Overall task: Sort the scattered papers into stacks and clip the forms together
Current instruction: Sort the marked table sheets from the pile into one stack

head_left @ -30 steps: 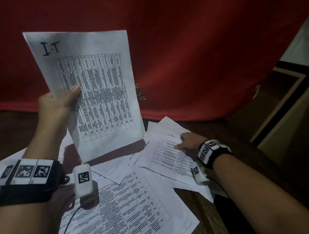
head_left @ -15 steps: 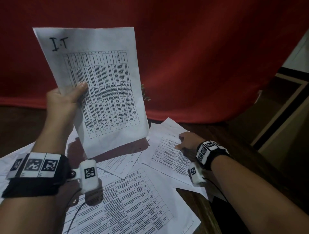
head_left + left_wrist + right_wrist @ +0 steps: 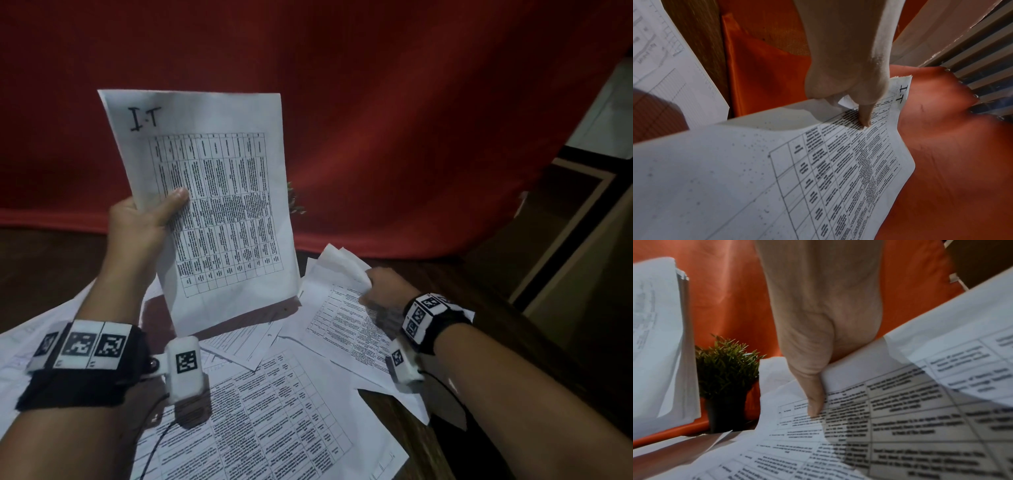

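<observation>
My left hand (image 3: pixel 150 219) holds up a thin stack of printed table forms marked "I.T" (image 3: pixel 219 205) above the table, thumb pressed on the front sheet (image 3: pixel 865 120). The stack's layered edges show in the left wrist view (image 3: pixel 900 78). My right hand (image 3: pixel 383 291) pinches the near edge of a printed sheet (image 3: pixel 346 318) lying on the table at the right, lifting and curling it; the thumb (image 3: pixel 813 402) lies on top of the paper (image 3: pixel 900 426). More printed sheets (image 3: pixel 260 418) lie scattered and overlapping on the wooden table (image 3: pixel 411 438).
A small potted green plant (image 3: pixel 725 378) stands at the back of the table against the red cloth backdrop (image 3: pixel 376 120), partly hidden behind the held stack. The table's right edge (image 3: pixel 534 329) drops off to the floor.
The left hand has brought the "I.T" stack lower and toward the right. The right hand has gone from resting fingers on the sheet to pinching its edge and lifting it.
</observation>
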A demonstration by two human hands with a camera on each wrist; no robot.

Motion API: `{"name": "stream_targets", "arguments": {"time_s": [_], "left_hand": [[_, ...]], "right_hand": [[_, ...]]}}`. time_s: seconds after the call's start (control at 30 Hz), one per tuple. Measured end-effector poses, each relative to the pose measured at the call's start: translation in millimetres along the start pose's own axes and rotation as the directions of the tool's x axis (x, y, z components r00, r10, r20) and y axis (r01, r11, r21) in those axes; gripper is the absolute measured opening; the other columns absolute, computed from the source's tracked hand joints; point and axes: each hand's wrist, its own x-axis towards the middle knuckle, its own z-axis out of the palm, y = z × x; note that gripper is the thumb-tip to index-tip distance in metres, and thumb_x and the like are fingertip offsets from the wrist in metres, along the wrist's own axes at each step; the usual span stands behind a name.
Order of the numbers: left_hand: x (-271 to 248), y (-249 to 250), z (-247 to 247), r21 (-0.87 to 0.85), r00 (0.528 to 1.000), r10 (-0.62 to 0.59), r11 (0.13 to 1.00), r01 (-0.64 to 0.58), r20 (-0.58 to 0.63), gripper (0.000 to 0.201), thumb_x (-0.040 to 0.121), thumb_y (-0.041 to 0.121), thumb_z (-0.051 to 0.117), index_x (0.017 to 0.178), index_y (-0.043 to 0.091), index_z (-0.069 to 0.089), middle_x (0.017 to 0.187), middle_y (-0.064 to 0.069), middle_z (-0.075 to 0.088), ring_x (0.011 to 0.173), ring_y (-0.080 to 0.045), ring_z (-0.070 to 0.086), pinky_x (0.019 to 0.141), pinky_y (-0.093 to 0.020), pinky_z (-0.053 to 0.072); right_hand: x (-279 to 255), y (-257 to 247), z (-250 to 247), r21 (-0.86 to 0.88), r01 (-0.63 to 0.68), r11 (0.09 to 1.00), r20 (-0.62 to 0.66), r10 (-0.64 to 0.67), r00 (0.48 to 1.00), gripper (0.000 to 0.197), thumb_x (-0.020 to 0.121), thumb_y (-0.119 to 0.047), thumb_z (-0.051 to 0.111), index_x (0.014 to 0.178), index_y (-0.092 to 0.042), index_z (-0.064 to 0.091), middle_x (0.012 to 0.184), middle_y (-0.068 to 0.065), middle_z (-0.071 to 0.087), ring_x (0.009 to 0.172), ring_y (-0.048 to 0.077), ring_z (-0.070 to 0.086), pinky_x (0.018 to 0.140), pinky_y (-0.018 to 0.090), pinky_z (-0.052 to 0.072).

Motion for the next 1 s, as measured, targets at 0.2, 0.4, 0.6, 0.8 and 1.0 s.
{"name": "stream_targets", "arguments": {"time_s": [0.2, 0.4, 0.6, 0.8, 1.0], "left_hand": [[-5, -1, 4, 0.017, 1.000, -0.002, 1.000, 0.003, -0.007, 0.010, 0.092, 0.028, 0.079, 0.093, 0.020, 0.073, 0.090, 0.009, 0.076, 0.080, 0.000, 0.071, 0.084, -0.026, 0.055], [-4, 1, -1, 0.024, 1.000, 0.002, 1.000, -0.001, -0.025, 0.008, 0.093, 0.026, 0.078, 0.093, 0.020, 0.072, 0.079, 0.018, 0.078, 0.079, 0.000, 0.073, 0.083, -0.027, 0.056], [-4, -3, -3, 0.026, 0.997, 0.000, 1.000, 0.002, -0.073, 0.014, 0.093, 0.031, 0.078, 0.099, 0.020, 0.072, 0.098, 0.007, 0.076, 0.089, -0.005, 0.072, 0.091, -0.032, 0.057], [-6, -10, 9, 0.024, 0.988, 0.015, 1.000, -0.012, -0.150, 0.023, 0.094, 0.029, 0.079, 0.111, 0.015, 0.073, 0.098, 0.004, 0.075, 0.097, -0.021, 0.074, 0.092, -0.035, 0.058], [-20, -16, 40, 0.096, 1.000, -0.024, 0.995, 0.023, 0.011, 0.012, 0.092, 0.026, 0.080, 0.089, 0.017, 0.073, 0.070, 0.010, 0.075, 0.066, -0.005, 0.069, 0.072, -0.027, 0.053]], "right_hand": [[-6, 7, -25, 0.103, 0.042, 0.994, -0.145, -0.027, 0.989, 0.016, 0.084, -0.020, 0.078, 0.083, -0.018, 0.062, 0.081, -0.004, 0.070, 0.078, 0.020, 0.070, 0.064, 0.029, 0.050], [-17, 30, -59, 0.298, 0.094, 0.950, -0.263, -0.012, 0.965, 0.020, 0.100, -0.022, 0.059, 0.091, -0.008, 0.071, 0.087, 0.010, 0.076, 0.075, 0.019, 0.069, 0.070, 0.035, 0.054], [-37, 49, -120, 0.401, 0.162, 0.902, -0.395, 0.011, 0.918, 0.017, 0.102, -0.025, 0.061, 0.101, -0.013, 0.074, 0.085, 0.000, 0.074, 0.074, 0.012, 0.065, 0.070, 0.032, 0.049], [-83, 40, -171, 0.704, 0.339, 0.625, -0.428, -0.008, 0.904, 0.024, 0.103, -0.016, 0.059, 0.123, -0.006, 0.069, 0.103, 0.008, 0.078, 0.084, 0.018, 0.076, 0.071, 0.031, 0.062], [-78, 15, -161, 0.821, 0.411, 0.397, -0.430, -0.043, 0.902, 0.021, 0.103, -0.017, 0.059, 0.118, -0.008, 0.071, 0.107, 0.008, 0.080, 0.090, 0.020, 0.078, 0.076, 0.031, 0.063]]}}
